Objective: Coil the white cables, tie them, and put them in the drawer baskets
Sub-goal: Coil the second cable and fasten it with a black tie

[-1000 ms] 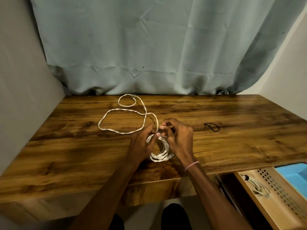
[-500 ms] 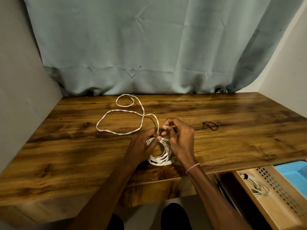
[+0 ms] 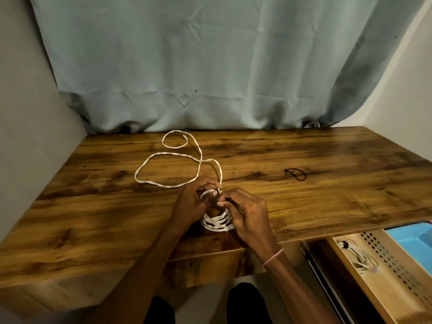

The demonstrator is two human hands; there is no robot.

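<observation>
A white coiled cable (image 3: pixel 216 222) lies on the wooden desk (image 3: pixel 327 195) near its front edge, between my hands. My left hand (image 3: pixel 191 202) grips the coil's upper left side. My right hand (image 3: pixel 247 216) pinches something small and dark at the top of the coil, seemingly a black tie. A second white cable (image 3: pixel 173 167) sprawls loose in loops behind my hands. Another black tie (image 3: pixel 295 174) lies on the desk to the right. In the open drawer at lower right, a tan basket (image 3: pixel 383 260) holds a tied white coil (image 3: pixel 360 258).
A blue basket (image 3: pixel 411 242) sits beside the tan one in the drawer. A grey-green curtain (image 3: pixel 210 66) hangs behind the desk, and grey walls close in at left and right.
Both hands have shifted slightly on the coil; my right fingers now pinch lower at its top. The loose cable and the spare tie stay where they were.
</observation>
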